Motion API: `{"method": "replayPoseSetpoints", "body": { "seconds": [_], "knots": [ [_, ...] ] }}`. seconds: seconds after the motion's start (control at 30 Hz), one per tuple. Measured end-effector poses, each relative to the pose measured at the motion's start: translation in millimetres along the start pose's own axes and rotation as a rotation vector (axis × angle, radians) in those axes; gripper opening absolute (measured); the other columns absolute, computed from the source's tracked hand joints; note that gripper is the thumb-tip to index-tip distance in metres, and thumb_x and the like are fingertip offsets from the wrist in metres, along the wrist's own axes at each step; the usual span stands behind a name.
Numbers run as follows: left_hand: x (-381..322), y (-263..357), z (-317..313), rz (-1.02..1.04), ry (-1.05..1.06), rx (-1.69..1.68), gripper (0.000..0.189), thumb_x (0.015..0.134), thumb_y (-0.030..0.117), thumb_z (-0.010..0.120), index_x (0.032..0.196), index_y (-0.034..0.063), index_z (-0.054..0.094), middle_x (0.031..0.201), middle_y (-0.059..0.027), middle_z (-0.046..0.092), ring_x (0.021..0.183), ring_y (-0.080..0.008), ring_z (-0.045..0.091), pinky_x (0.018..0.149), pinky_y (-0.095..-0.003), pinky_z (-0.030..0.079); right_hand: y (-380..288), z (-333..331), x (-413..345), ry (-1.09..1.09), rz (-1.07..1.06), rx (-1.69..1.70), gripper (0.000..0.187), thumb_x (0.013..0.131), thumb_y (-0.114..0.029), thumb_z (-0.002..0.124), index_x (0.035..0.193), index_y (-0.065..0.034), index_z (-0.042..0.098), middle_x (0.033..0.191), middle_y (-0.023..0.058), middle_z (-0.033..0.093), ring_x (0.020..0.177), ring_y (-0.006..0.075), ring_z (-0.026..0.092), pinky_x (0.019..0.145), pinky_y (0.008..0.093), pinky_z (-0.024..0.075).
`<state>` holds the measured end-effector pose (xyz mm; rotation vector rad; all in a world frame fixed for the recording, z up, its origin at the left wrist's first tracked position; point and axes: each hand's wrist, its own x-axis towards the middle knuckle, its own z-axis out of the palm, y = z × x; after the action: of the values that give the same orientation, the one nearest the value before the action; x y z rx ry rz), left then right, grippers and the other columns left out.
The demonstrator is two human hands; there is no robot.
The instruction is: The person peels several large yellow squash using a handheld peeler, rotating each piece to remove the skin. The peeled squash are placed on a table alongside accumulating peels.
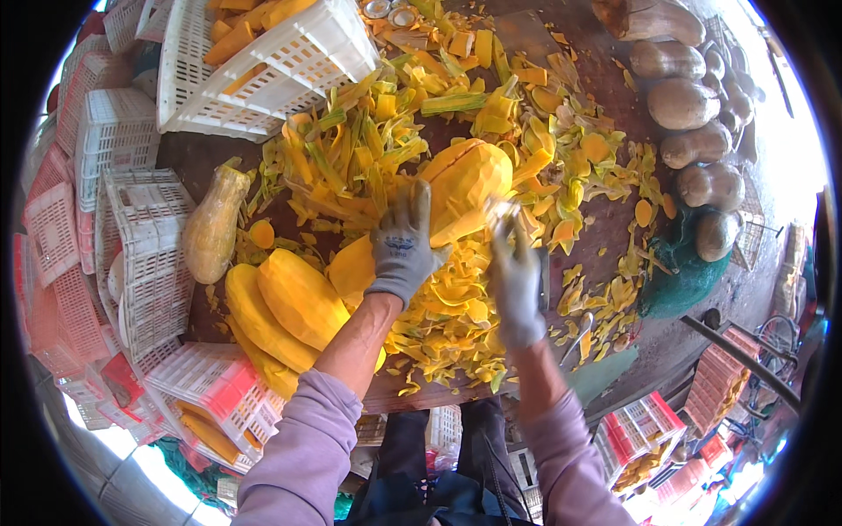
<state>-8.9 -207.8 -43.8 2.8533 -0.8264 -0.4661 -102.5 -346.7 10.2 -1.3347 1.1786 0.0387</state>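
Note:
My left hand, in a grey coated glove, presses with spread fingers on the near left side of a peeled orange squash. At the squash's right side is my right hand, also gloved; it is blurred, with a shiny, blurred tool at its fingertips whose kind I cannot tell. Yellow-orange peelings lie in a heap beneath and around the squash. Several peeled squashes rest together left of my left forearm. An unpeeled squash stands apart further left.
A white plastic crate holding orange pieces sits at the upper left of the table. Several unpeeled squashes line the right side, near a green net. A metal-looking tool lies at the lower right. Stacked crates stand left.

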Motion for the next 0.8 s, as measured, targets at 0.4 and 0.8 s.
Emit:
{"method": "replayPoseSetpoints", "body": {
  "seconds": [0.4,0.8],
  "knots": [
    [0.6,3.0,-3.8,-0.021,-0.053,0.018,0.122,0.070,0.048,0.087,0.161,0.0132,0.015,0.154,-0.0240,0.038,0.126,-0.0397,0.053,0.101,-0.0523,0.047,-37.4,-3.0,4.4,-0.172,-0.054,-0.456,0.053,0.099,-0.020,0.059,0.150,-0.0103,0.047,0.093,0.0124,0.069,0.075,0.0188,0.065,0.063,0.0325,0.0526],
    [-6.0,2.3,0.3,-0.026,0.039,0.016,0.128,0.065,0.050,0.090,0.161,0.0087,0.017,0.155,-0.0216,0.038,0.126,-0.0353,0.054,0.101,-0.0523,0.046,-36.7,2.9,4.6,-0.319,-0.054,-0.645,0.060,0.098,-0.023,0.060,0.154,-0.0119,0.042,0.107,0.0121,0.071,0.073,0.0142,0.063,0.056,0.0282,0.0505]
  ]
}}
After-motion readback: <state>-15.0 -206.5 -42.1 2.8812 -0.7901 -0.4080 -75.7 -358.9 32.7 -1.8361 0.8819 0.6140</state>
